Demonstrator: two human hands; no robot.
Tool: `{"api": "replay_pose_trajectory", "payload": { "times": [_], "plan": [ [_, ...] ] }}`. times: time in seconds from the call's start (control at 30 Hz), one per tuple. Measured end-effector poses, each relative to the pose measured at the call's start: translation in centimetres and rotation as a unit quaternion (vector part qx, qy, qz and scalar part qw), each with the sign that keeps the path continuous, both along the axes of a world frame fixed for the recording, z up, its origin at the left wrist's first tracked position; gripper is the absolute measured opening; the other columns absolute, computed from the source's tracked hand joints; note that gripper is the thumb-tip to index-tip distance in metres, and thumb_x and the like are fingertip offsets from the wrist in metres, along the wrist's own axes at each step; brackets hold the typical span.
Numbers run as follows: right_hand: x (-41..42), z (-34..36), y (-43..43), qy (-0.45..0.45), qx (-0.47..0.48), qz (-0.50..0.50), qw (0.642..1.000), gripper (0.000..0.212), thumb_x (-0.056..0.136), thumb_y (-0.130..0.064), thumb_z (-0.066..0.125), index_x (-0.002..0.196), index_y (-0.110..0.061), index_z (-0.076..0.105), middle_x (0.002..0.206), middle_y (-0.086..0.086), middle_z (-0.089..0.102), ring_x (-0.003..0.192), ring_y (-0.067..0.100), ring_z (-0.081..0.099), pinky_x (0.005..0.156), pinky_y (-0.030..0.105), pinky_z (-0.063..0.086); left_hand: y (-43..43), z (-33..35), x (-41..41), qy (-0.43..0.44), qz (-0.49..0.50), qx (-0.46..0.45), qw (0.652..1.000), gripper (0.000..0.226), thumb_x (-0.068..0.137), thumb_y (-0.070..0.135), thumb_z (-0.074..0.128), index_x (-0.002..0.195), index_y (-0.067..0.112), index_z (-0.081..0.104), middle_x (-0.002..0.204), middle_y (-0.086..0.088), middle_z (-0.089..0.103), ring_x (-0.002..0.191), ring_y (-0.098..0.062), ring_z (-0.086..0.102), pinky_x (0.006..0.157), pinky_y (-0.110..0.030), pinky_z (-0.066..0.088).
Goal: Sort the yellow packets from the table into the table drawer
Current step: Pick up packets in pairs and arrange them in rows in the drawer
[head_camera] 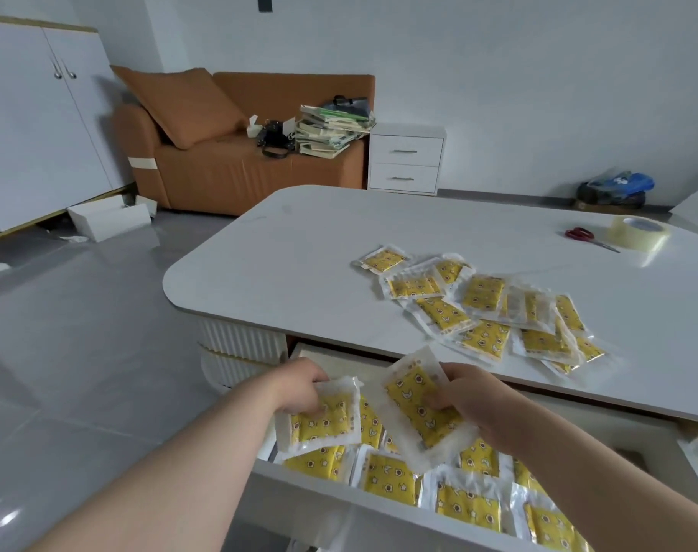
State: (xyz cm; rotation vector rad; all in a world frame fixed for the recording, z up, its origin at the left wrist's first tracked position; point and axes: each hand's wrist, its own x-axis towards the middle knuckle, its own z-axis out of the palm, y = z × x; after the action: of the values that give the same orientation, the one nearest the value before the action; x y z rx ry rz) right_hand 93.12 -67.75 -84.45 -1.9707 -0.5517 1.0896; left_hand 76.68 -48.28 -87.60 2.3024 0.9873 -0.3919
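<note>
A pale room with a grey tiled floor fills the frame: a white cabinet point(32, 125) at the upper left, an orange sofa point(236, 153) against the back wall with a stack of books point(331, 131) on its seat, and a small white nightstand point(406, 159) beside it. The white surface point(299, 253) with rounded corners runs from the centre to the right edge. At its far right lie a roll of clear tape point(640, 232) and red-handled scissors point(584, 236).

Below its near edge, the open table drawer point(319, 492) spans the lower centre of the frame, its floor already largely covered with yellow packets laid flat.

A loose heap of yellow packets point(487, 308) remains on the surface, to the upper right of both hands, overlapping at mixed angles.

Both hands are over the drawer. The left hand point(299, 386) grasps one packet point(319, 420) by its upper edge, held low and nearly flat. The right hand point(465, 396) pinches a second packet point(417, 412), tilted, its long axis running from upper left to lower right, above the ones already stored.

The heap lies beyond and to the right of the drawer, so the right hand looks the nearer one for the next reach.
</note>
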Motion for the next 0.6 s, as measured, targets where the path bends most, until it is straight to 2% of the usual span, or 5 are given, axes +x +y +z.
{"api": "replay_pose_trajectory", "payload": {
  "times": [0.1, 0.2, 0.3, 0.5, 0.6],
  "plan": [
    [0.0, -0.7, -0.2, -0.031, -0.019, 0.03, 0.999, 0.031, 0.086, 0.006, 0.062, 0.098, -0.019, 0.075, 0.088, 0.006, 0.078, 0.086, 0.029, 0.074, 0.086, 0.045, 0.059, 0.4, -0.3, 0.6, 0.079, -0.064, 0.034, 0.994, 0.054, 0.08, 0.018, 0.077, 0.131, 0.015, 0.059, 0.119, -0.002, 0.064, 0.098, -0.021, 0.062, 0.076, -0.028, 0.048],
    [0.3, -1.6, -0.3, -0.055, -0.037, 0.04, 0.997, 0.034, 0.084, 0.009, 0.063, 0.093, -0.021, 0.076, 0.086, 0.003, 0.078, 0.087, 0.027, 0.073, 0.09, 0.046, 0.057, 0.6, -1.2, 0.9, 0.147, -0.12, 0.055, 0.98, 0.069, 0.078, 0.019, 0.08, 0.14, 0.015, 0.051, 0.132, -0.004, 0.059, 0.11, -0.026, 0.06, 0.086, -0.034, 0.052],
    [0.6, -2.4, -0.6, -0.074, -0.052, 0.061, 0.994, 0.035, 0.081, 0.009, 0.062, 0.095, -0.02, 0.076, 0.089, 0.005, 0.078, 0.091, 0.029, 0.072, 0.094, 0.048, 0.054, 0.6, -2.5, 0.8, 0.198, -0.151, 0.055, 0.967, 0.068, 0.075, 0.022, 0.082, 0.137, 0.016, 0.054, 0.124, -0.004, 0.063, 0.104, -0.025, 0.063, 0.09, -0.04, 0.054],
    [1.0, -3.0, -1.1, -0.086, -0.079, 0.079, 0.99, 0.034, 0.08, 0.008, 0.062, 0.095, -0.018, 0.076, 0.087, 0.004, 0.078, 0.086, 0.025, 0.074, 0.09, 0.045, 0.057, -0.2, -4.0, 1.2, 0.226, -0.188, 0.086, 0.952, 0.067, 0.074, 0.022, 0.082, 0.134, 0.012, 0.055, 0.122, -0.006, 0.064, 0.096, -0.023, 0.064, 0.086, -0.037, 0.056],
    [1.2, -3.2, -1.2, -0.093, -0.081, 0.078, 0.989, 0.033, 0.08, 0.007, 0.063, 0.096, -0.019, 0.076, 0.087, 0.003, 0.078, 0.085, 0.023, 0.073, 0.086, 0.039, 0.058, -0.4, -4.5, 1.2, 0.209, -0.172, 0.08, 0.959, 0.063, 0.075, 0.021, 0.08, 0.132, 0.013, 0.056, 0.12, -0.005, 0.063, 0.093, -0.021, 0.062, 0.085, -0.036, 0.056]
  ]
}}
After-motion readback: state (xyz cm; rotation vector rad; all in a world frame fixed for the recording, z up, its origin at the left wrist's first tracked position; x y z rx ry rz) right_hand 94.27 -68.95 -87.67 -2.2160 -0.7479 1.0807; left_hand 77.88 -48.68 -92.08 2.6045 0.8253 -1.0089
